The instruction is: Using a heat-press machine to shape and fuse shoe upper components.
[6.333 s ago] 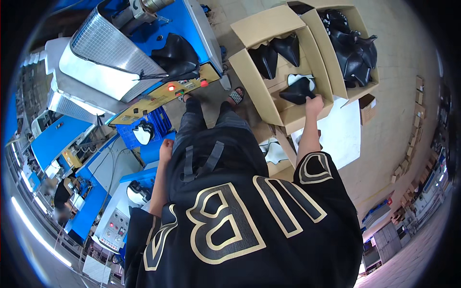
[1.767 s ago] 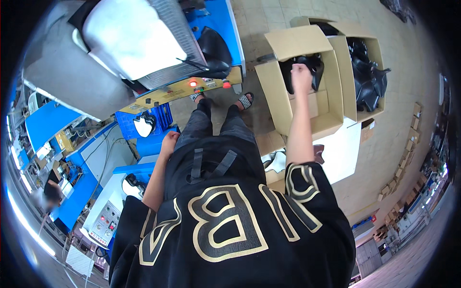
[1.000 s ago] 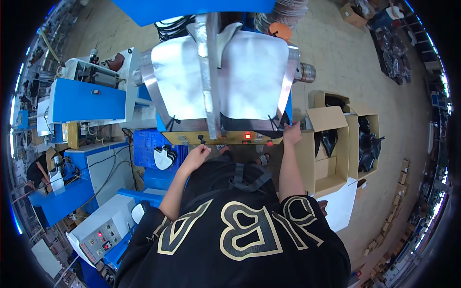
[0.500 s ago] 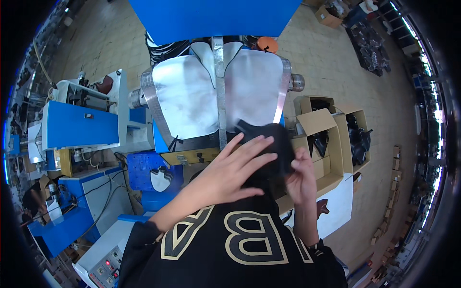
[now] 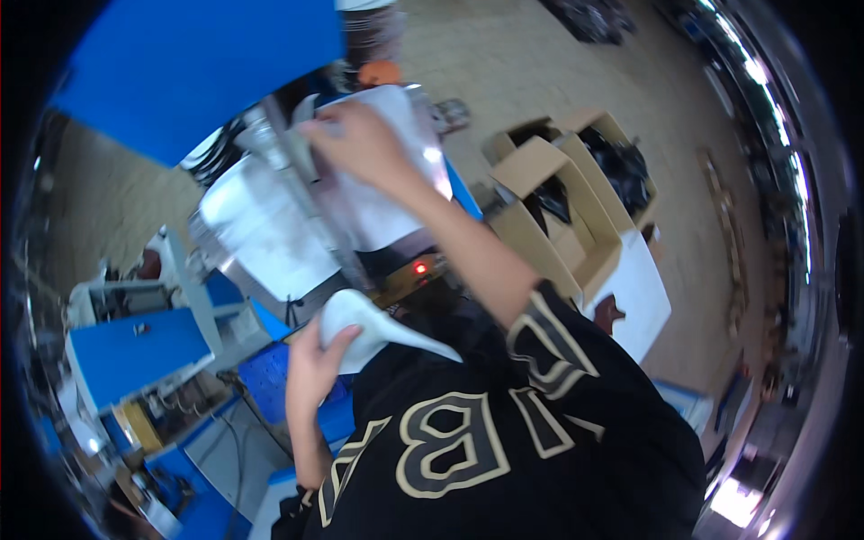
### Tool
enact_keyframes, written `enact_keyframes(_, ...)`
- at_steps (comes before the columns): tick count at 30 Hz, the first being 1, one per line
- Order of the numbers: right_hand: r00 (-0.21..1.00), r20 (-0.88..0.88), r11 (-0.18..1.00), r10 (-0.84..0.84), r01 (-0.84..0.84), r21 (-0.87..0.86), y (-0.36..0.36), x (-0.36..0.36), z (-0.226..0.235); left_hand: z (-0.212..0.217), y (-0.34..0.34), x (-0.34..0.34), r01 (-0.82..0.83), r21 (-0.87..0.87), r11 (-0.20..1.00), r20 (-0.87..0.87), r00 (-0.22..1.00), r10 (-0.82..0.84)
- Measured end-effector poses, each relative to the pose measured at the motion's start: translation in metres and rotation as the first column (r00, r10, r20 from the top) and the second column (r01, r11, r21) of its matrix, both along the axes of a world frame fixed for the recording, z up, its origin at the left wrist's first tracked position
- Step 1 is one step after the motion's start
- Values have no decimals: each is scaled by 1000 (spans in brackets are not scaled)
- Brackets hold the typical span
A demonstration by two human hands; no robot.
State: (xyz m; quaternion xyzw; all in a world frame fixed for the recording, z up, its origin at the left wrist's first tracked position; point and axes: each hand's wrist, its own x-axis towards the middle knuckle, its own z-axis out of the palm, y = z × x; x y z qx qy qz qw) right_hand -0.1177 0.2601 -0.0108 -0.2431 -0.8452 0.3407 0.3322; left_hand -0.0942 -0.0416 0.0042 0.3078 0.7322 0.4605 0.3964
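My left hand [image 5: 315,364] grips a curved white sheet piece [image 5: 355,315] with a long pointed end, like a shoe upper, the thumb lying over its face. The piece hangs just in front of the blue machine's near edge. My right hand [image 5: 355,148] reaches over the machine's right white pad [image 5: 387,216], fingers closed by the far end of the metal centre bar [image 5: 306,193]. Near those fingertips stands a pale flap [image 5: 304,112] with a dark edge; blur hides whether they pinch it. Left of the bar lies the other white pad [image 5: 265,229].
A large blue panel [image 5: 207,63] overhangs the machine's far left. At the right, open cardboard boxes [image 5: 576,243] hold black pieces, near a white board [image 5: 639,297] with a brown piece [image 5: 608,313]. Another blue-and-white machine [image 5: 139,346] stands left. A red light [image 5: 420,268] glows in front.
My hands have parted: the right has gone forward over the machine, the left has moved left with a white piece. The black piece between them no longer shows. The view has turned.
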Motion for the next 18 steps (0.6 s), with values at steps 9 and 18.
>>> enact_keyframes(9,937,-100,907,-335,292,-303,-3,-6,-38,-48,-41,-34,-292,-79,953,-320,913,253)
enact_keyframes(18,764,52,749,-644,642,-161,65,270,-106,-102,-11,-17,-182,-366,913,-355,934,44)
